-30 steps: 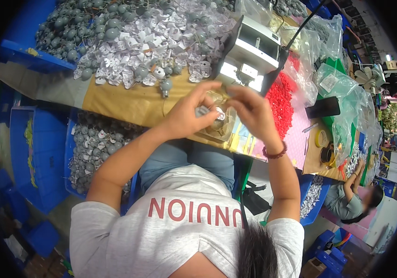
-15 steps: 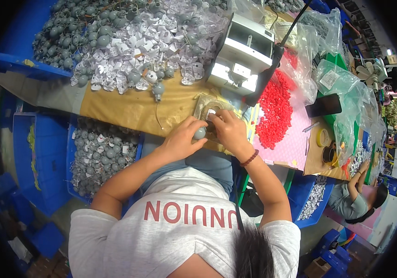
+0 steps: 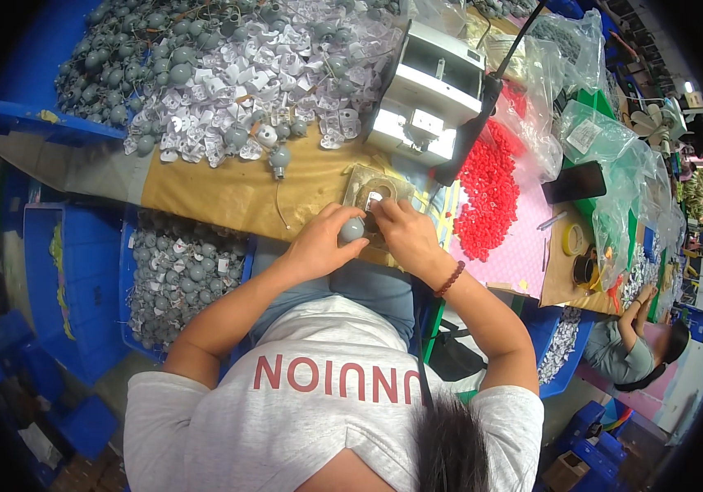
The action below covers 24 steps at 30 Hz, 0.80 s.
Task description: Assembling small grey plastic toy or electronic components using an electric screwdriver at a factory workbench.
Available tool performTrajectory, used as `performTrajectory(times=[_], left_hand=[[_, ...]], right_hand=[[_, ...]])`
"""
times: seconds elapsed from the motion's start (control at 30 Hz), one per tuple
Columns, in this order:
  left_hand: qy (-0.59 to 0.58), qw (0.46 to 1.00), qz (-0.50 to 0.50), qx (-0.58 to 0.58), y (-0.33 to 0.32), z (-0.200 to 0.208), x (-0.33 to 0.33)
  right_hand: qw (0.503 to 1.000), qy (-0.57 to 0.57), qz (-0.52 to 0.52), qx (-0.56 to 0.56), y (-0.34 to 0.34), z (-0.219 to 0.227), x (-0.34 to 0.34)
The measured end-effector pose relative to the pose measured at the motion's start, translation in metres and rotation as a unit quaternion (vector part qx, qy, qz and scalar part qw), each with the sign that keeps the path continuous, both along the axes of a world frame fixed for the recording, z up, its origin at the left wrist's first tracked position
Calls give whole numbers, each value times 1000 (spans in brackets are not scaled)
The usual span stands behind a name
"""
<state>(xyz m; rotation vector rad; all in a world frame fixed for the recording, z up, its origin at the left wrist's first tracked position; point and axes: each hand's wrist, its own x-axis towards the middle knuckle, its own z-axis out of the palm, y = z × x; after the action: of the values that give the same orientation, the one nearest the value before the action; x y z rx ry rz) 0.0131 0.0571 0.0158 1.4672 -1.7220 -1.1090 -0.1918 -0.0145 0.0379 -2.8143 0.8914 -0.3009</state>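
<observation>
My left hand (image 3: 323,244) is closed round a small grey ball (image 3: 351,230), gripping it between thumb and fingers. Close beside it, my right hand (image 3: 409,239) has its fingertips pinched at a small white piece (image 3: 374,198) on the ball's far side; whether the two are joined is hidden by the fingers. Both hands are over the near edge of a square block (image 3: 361,175) with a round hollow, lying on the brown-covered table (image 3: 204,193). A grey ball with a thin wire (image 3: 280,157) lies farther left on the table.
White plastic pieces (image 3: 212,102) and grey balls (image 3: 109,61) are heaped at the far left. A white machine (image 3: 433,82) stands beyond my hands. Small red parts (image 3: 487,197) and a phone (image 3: 575,184) lie right. A blue bin (image 3: 126,275) holds grey balls; a co-worker (image 3: 626,348) sits far right.
My right wrist and elbow have shifted a little outward to the right and nearer me. The left hand still grips the grey ball, which shows slightly more now.
</observation>
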Motion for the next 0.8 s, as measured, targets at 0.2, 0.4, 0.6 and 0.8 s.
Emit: performTrajectory(times=[0.2, 0.4, 0.6, 0.8], left_hand=[[-35, 999, 24, 1, -3, 14, -2], [-288, 915, 5, -281, -14, 0, -23], [-303, 919, -33, -252, -21, -12, -23], [-294, 912, -47, -284, -24, -10, -22]], right_hand=[[998, 19, -36, -37, 17, -8, 3], [990, -133, -44, 1, 4, -17, -15], [914, -253, -209, 240, -7, -8, -80], [933, -235, -219, 164, 8, -38, -58]])
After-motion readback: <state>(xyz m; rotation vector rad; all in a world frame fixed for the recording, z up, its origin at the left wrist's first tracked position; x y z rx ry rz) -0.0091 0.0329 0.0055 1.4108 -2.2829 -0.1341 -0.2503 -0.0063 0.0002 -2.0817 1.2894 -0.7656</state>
